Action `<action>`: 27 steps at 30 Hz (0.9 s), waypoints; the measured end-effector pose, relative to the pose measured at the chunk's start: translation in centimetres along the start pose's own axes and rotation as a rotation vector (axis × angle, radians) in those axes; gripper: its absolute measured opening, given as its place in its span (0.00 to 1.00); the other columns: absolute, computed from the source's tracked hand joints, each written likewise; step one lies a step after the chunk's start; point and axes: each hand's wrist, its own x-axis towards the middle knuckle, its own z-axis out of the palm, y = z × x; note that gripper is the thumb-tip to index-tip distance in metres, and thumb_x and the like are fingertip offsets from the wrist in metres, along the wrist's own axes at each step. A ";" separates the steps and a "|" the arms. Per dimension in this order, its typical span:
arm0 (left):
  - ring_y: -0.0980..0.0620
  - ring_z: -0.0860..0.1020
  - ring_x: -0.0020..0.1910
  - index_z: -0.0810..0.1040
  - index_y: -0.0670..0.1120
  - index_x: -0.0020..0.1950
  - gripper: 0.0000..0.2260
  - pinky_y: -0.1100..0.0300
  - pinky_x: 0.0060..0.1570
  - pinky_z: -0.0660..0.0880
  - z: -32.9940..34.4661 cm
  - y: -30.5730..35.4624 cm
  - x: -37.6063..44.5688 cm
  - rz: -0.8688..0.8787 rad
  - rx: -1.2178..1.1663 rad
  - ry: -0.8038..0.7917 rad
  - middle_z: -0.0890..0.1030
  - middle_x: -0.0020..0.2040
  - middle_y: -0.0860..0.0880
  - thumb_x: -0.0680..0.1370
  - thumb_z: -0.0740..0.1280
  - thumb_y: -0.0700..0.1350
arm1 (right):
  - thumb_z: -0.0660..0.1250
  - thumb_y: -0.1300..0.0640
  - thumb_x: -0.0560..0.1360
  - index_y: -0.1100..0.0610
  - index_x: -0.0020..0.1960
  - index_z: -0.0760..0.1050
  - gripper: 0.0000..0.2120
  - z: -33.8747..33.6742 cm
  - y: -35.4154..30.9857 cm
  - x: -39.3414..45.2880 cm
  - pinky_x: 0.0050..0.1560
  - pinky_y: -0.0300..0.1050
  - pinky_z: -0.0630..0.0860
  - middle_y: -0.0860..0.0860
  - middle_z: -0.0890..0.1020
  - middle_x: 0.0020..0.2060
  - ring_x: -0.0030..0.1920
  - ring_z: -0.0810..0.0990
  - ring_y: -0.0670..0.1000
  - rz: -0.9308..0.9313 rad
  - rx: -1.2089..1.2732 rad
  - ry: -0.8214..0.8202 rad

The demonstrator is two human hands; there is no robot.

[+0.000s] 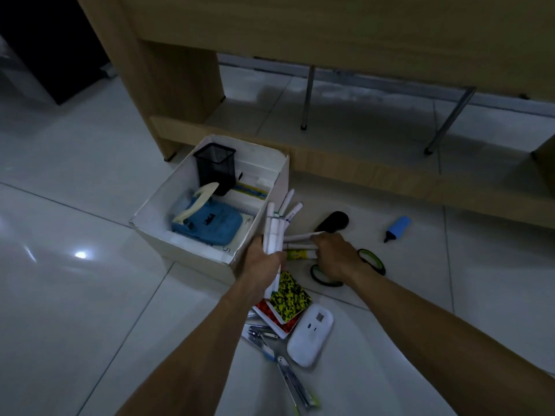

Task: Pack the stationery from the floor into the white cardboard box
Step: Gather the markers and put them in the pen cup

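Left hand point(262, 259) grips markers point(277, 226); right hand point(336, 256) just beside.

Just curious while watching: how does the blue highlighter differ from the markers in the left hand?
The highlighter is short, blue and lies alone on the floor; the markers are long, white, bundled, and held upright beside the box. All are pens.

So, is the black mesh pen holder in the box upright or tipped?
Upright: the black mesh pen holder stands in the white cardboard box, open mouth facing up.
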 end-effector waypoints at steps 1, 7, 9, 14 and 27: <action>0.45 0.78 0.46 0.71 0.42 0.65 0.20 0.58 0.41 0.75 0.1 -0.2 0.3 -0.014 -0.011 -0.001 0.79 0.53 0.41 0.75 0.68 0.35 | 0.57 0.61 0.79 0.54 0.75 0.60 0.25 0.3 0.1 0.2 0.66 0.54 0.67 0.57 0.65 0.72 0.69 0.64 0.60 0.010 -0.011 -0.001; 0.46 0.79 0.44 0.70 0.44 0.64 0.18 0.57 0.41 0.76 0.9 -0.1 1.5 -0.067 -0.041 -0.022 0.78 0.51 0.43 0.76 0.67 0.36 | 0.61 0.62 0.76 0.59 0.67 0.66 0.20 1.6 0.1 0.5 0.60 0.54 0.66 0.59 0.64 0.68 0.66 0.64 0.61 -0.001 -0.109 0.081; 0.42 0.79 0.48 0.70 0.43 0.65 0.19 0.54 0.45 0.78 1.1 -0.2 1.6 -0.089 -0.054 -0.018 0.79 0.53 0.42 0.75 0.67 0.36 | 0.62 0.62 0.75 0.60 0.62 0.69 0.16 1.5 0.4 0.6 0.58 0.53 0.66 0.59 0.67 0.65 0.63 0.66 0.60 -0.002 -0.100 0.103; 0.39 0.80 0.51 0.72 0.41 0.65 0.19 0.50 0.49 0.78 1.0 -0.9 0.9 -0.114 -0.057 -0.017 0.80 0.54 0.38 0.75 0.68 0.36 | 0.61 0.57 0.78 0.59 0.52 0.74 0.07 0.9 1.3 -0.3 0.46 0.46 0.67 0.57 0.77 0.57 0.55 0.75 0.57 -0.033 -0.071 0.099; 0.48 0.76 0.41 0.71 0.39 0.66 0.16 0.59 0.36 0.75 0.8 2.1 -2.4 -0.114 -0.171 -0.064 0.78 0.45 0.43 0.79 0.65 0.40 | 0.55 0.55 0.81 0.52 0.60 0.62 0.09 -3.5 -2.9 -7.4 0.36 0.46 0.73 0.52 0.75 0.44 0.37 0.75 0.53 0.196 0.770 0.238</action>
